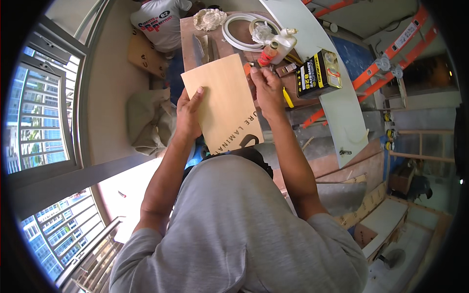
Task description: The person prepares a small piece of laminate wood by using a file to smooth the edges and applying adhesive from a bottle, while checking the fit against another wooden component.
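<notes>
One brown desk (188, 39) spreads beyond the fingers of the left hand (189, 115) and right hand (268, 93), bearing many loose things, presumably so that they are within reach. Next in size, a pale wooden board (222, 100) is between the two hands, tilted. The left fingers grip its left edge, thumb flat on the upper face, a hold that seems meant to steady it while leaving most of that face uncovered. The right fingers are curled, thumb uppermost, just beside its right edge; whether they hold something small, I cannot tell. Ahead of the fingers lies a white coil (226, 33). Right of the right fingers sits a black-and-yellow can (315, 78), well apart from the board. Ahead of those fingers are a whitish jug (287, 46) and a smaller red bottle (267, 56). Smallest, a yellow tool (287, 97) lies just beside the right hand, perhaps for easy pickup.
</notes>
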`<control>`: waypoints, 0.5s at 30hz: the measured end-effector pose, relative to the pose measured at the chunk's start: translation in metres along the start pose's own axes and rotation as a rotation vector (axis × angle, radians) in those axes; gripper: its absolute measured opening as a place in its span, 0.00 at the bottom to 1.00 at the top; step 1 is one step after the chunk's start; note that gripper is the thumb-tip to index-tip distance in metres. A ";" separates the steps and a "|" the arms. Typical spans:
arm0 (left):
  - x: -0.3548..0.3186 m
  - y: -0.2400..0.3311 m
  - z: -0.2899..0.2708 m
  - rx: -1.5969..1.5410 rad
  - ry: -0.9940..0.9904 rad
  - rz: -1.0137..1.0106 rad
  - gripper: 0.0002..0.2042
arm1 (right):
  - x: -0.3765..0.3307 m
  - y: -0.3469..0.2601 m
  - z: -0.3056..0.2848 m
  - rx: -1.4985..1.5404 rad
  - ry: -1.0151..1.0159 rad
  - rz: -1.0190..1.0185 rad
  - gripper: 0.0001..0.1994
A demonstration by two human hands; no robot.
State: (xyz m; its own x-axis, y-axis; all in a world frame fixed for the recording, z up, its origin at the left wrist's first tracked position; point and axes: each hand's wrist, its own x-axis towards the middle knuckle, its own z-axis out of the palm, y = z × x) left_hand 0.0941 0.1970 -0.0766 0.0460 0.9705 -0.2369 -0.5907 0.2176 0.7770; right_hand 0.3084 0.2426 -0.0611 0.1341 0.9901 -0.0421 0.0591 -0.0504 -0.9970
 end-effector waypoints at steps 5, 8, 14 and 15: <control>0.002 0.000 -0.013 -0.074 -0.029 -0.007 0.21 | -0.022 -0.011 -0.002 -0.020 -0.052 -0.117 0.11; 0.001 -0.002 -0.019 -0.112 -0.031 0.008 0.23 | -0.042 -0.026 0.006 -0.125 -0.096 -0.368 0.11; 0.002 -0.007 -0.025 -0.227 -0.105 0.017 0.25 | -0.057 -0.042 0.021 -0.502 -0.008 -0.769 0.10; 0.002 -0.008 -0.027 -0.233 -0.112 0.014 0.26 | -0.056 -0.039 0.023 -0.494 -0.006 -0.785 0.09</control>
State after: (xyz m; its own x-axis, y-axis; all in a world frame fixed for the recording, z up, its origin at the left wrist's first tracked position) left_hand 0.0774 0.1946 -0.0987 0.1181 0.9815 -0.1507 -0.7607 0.1869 0.6217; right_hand 0.2760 0.1918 -0.0214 -0.1276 0.7647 0.6316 0.5459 0.5858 -0.5990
